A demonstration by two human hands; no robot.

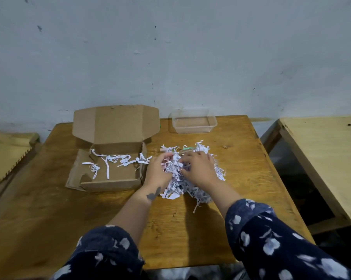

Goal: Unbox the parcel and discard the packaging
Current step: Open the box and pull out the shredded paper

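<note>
Nearest, the left hand (157, 170) and right hand (197, 166) dig curled fingers into the shredded paper (192, 186) heaped on the counter (190, 235), beside the opened box (112, 158) holding stray strips, so sorting and discarding seemingly remain, the clear tub (193, 122) waiting behind.

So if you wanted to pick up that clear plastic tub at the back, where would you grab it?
Take the clear tub by its rim, coming from above with fingers over one long wall. It stands upright and open-topped near the wooden table's far edge, apart from the shredded paper, and the out-turned lip gives a catch.
</note>
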